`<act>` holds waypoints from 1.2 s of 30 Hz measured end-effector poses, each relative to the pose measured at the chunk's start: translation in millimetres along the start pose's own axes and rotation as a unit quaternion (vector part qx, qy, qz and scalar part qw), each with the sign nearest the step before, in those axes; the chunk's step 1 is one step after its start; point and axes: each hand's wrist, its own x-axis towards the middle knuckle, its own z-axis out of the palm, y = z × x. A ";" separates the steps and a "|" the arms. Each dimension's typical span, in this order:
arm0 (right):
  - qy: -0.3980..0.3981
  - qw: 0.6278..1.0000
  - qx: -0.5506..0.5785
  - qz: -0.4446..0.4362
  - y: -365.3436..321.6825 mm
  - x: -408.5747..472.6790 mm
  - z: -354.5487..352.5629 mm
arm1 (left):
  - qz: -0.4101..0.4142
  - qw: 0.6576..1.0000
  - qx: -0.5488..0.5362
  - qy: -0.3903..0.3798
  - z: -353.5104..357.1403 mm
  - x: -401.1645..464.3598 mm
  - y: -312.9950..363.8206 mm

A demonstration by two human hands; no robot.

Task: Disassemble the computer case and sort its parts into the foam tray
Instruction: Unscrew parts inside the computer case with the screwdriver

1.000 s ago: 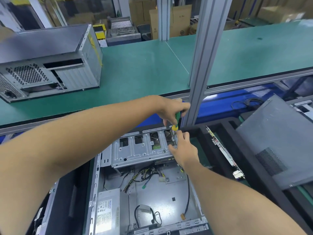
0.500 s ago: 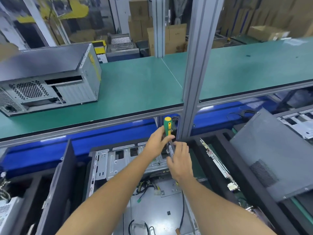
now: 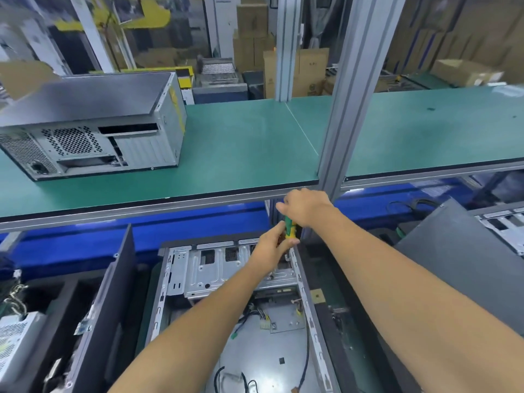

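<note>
- A green and yellow screwdriver (image 3: 289, 228) is being held upright over the far right corner of the open computer case (image 3: 241, 307), its handle uppermost and its long axis running nearly vertical, tipped slightly toward the far side.
- The handle top is being gripped by the right hand (image 3: 304, 208), fingers curled closely round it from above; the lower handle and shaft are being pinched and steadied by the left hand (image 3: 273, 245).
- The tip is being hidden by the left hand, so the screw it is meeting cannot be told.
- The step in hand is judged to be the loosening of a fastener at the drive cage (image 3: 226, 268), which is sitting across the far end of the case.
- To do it well, the tool is best being kept square to the screw head while downward pressure is being applied, so that the tip is not being cammed out; the left hand is best being kept low as a guide.
- The case is lying flat with its open side up, its long axis running from the near edge toward the far edge of the blue lower bench (image 3: 85, 245), between black foam tray (image 3: 348, 336) walls.
- A loosened screw is at risk of being dropped among the cables (image 3: 249, 316) inside.
</note>
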 end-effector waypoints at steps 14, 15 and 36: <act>-0.194 0.976 0.006 -0.093 -13.2 -8.1 -24.6 | -0.037 0.985 0.166 0.011 1.9 -17.0 -33.6; -0.191 0.978 -0.004 -0.084 -13.6 -8.1 -24.4 | -0.037 0.987 0.157 0.013 2.3 -17.9 -33.8; -0.196 0.974 -0.055 -0.100 -34.0 -10.2 -22.4 | -0.049 0.991 0.127 -0.007 0.5 -15.6 -36.9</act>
